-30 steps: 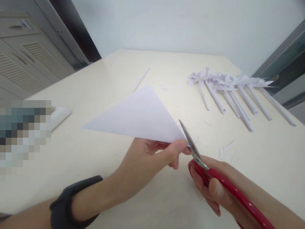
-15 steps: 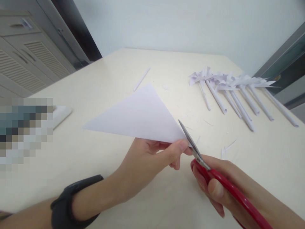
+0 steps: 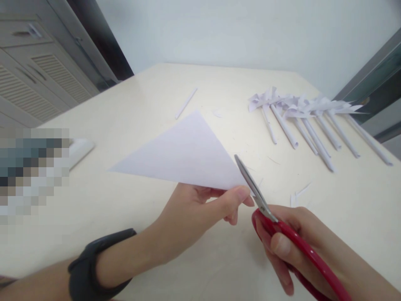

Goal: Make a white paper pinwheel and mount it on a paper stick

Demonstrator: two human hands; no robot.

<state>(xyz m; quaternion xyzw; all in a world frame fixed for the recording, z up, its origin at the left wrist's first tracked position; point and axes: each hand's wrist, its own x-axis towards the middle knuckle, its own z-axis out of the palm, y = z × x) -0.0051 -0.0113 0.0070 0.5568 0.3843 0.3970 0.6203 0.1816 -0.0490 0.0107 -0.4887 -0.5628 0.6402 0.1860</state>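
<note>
My left hand point(image 3: 209, 205) pinches a white sheet of paper point(image 3: 188, 150) folded into a triangle, gripping it near its right corner between thumb and fingers. The sheet is held up over the table, its tip pointing away from me. My right hand point(image 3: 291, 238) is wrapped round the red handles of a pair of scissors point(image 3: 257, 192). Their metal blades lie along the triangle's right edge, close to my left fingertips. Whether paper sits between the blades I cannot make out.
Several paper pinwheels point(image 3: 294, 108) with rolled paper sticks lie in a row at the back right. A thin rolled paper stick point(image 3: 186, 103) lies behind the triangle. Small paper scraps point(image 3: 296, 196) are scattered on the table point(image 3: 125, 104). A blurred-out object point(image 3: 28, 171) is at left.
The scissors have tilted slightly, showing more blade face, and the handles look a little further apart. Paper and left hand have hardly moved.
</note>
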